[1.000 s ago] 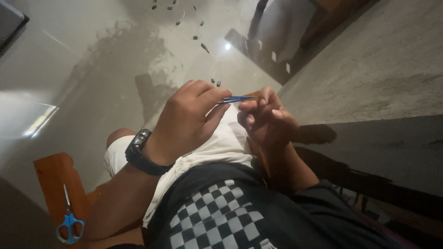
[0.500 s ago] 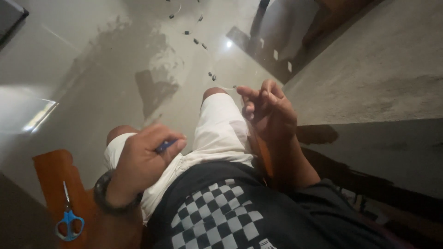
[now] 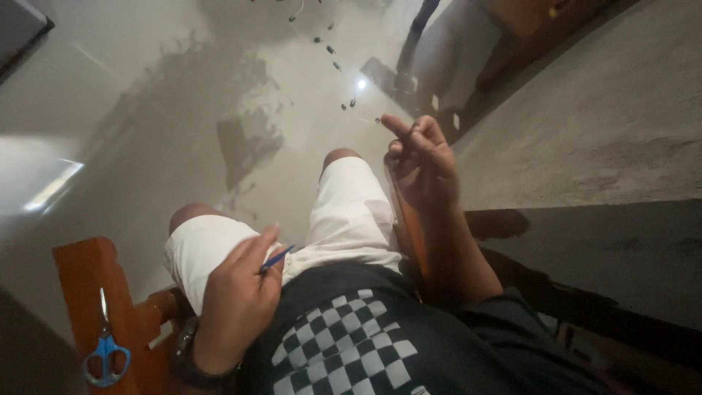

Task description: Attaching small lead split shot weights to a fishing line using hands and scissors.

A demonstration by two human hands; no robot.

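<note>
While the head camera looks straight down over the lap, I log the nearest things first. A black shirt with a black-and-white checkered panel (image 3: 344, 351) fills the bottom of the frame. Just left of it, the left hand (image 3: 238, 303) sits low over the left thigh, a dark wristband (image 3: 191, 358) on the wrist. Its grip is closed: thumb and forefinger pinch a thin blue tool (image 3: 276, 259), and only the slim blue shaft and pointed tip show beyond the fingers, angled up and to the right. I cannot tell what kind of tool it is. It hangs just above the white shorts (image 3: 344, 219), near the hem of the shirt.

At the lower left an orange wooden stool (image 3: 88, 274) carries blue-handled scissors (image 3: 106, 344), blades pointing up the frame, well apart from both hands.

Farther out, the right hand (image 3: 423, 164) is raised beyond the right knee, fingers loosely curled, forefinger and thumb close together at the top. Something very fine may be pinched there; it is too small and blurred to say, so I cannot tell this grip's state.

Beyond both knees lies the pale glossy floor (image 3: 146, 132), with a scatter of small dark bits (image 3: 333, 51) near the top. A grey concrete ledge (image 3: 599, 124) runs along the right.
</note>
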